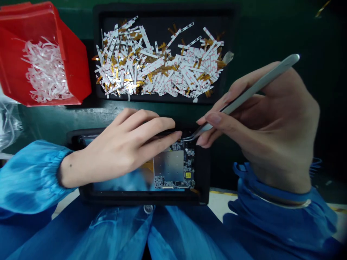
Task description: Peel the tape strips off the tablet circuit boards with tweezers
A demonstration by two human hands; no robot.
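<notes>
My left hand (127, 148) lies flat across a black-framed device (202, 173), its fingertips resting near the top edge of an exposed circuit board (181, 166). The board carries a silver metal shield and small dark chips. My right hand (262, 122) grips steel tweezers (257, 86), whose tips point down to the board's upper edge beside my left fingertips. What the tips hold, if anything, is too small to tell. My left hand hides the left part of the device.
A black tray (165, 11) of white-backed strips with amber flex cables (159, 61) stands beyond the device. To its left, a red bin (78, 72) holds white film scraps. Crumpled clear plastic (8, 122) lies at the far left on the green bench (67, 122).
</notes>
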